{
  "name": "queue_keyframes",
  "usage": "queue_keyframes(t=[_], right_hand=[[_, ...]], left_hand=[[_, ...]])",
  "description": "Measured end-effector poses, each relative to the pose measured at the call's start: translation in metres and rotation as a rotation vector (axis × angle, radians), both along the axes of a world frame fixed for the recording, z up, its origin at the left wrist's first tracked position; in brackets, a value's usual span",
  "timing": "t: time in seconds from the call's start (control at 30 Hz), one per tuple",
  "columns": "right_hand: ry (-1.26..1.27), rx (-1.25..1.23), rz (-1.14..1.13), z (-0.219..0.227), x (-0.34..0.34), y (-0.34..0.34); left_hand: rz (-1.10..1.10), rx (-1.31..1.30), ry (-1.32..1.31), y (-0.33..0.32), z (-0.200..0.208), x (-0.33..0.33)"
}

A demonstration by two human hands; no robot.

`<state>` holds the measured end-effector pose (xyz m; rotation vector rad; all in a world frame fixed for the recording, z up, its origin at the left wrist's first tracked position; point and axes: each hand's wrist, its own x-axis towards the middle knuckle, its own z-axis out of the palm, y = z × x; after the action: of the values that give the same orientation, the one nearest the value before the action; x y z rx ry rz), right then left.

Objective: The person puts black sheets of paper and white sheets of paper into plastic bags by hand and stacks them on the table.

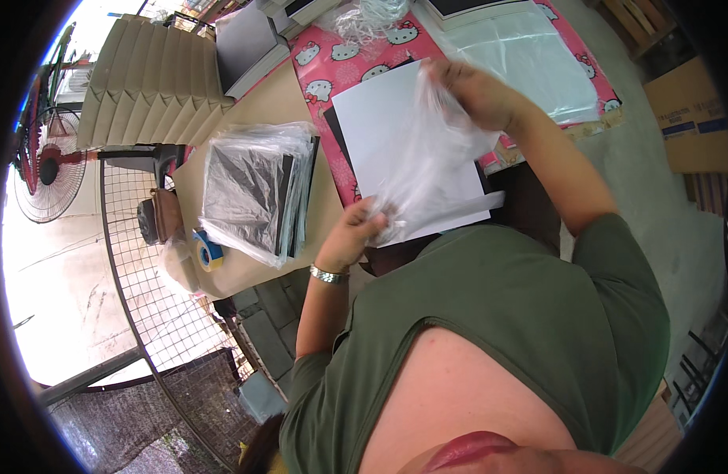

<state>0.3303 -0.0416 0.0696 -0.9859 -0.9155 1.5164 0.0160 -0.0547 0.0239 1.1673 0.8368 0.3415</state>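
Between my two hands a clear plastic bag (431, 162) is stretched, bunched and wrinkled. My left hand (356, 235) pinches its near left part, a silver band around the wrist. My right hand (476, 96) is closed on its far right part, raised higher and slightly blurred. Under the bag lies a white sheet (372, 118) with dark board edges showing beneath it. To the left sits a stack of dark boards in clear plastic sleeves (245, 182). A pile of flat clear plastic bags (530, 67) lies on the right of the table.
A pink patterned tablecloth (320, 67) covers part of the table. Brown-wrapped packs (154, 79) and a thick stack of grey-topped sheets (249, 51) stand at far left. A tape roll (208, 251) lies near the left edge. A fan (52, 170) and cardboard box (692, 114) stand beyond.
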Motion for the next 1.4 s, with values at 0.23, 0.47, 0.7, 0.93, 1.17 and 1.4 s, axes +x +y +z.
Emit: queue_keyframes(t=[0.23,0.47,0.7,0.93,1.17,1.4], right_hand=[[-0.170,0.326,0.159,-0.045,0.026,0.028],[-0.246,0.007,0.531,-0.046,0.021,0.041],[0.379,0.157,0.042,-0.023,0.020,0.053],[0.152,0.034,0.302,-0.066,0.048,0.059],[0.008,-0.014,0.026,-0.137,0.070,0.105],[-1.875,0.305,-0.097,-0.195,0.044,0.165]], left_hand=[[0.440,-0.267,-0.498,0.037,-0.008,-0.018],[0.429,-0.223,-0.751,0.081,-0.031,-0.041],[-0.103,-0.155,-0.172,0.057,-0.014,-0.007],[0.401,-0.224,-0.619,0.112,-0.021,-0.018],[0.431,-0.007,-0.064,0.206,-0.084,0.024],[0.360,0.700,0.833,0.289,-0.167,0.054]])
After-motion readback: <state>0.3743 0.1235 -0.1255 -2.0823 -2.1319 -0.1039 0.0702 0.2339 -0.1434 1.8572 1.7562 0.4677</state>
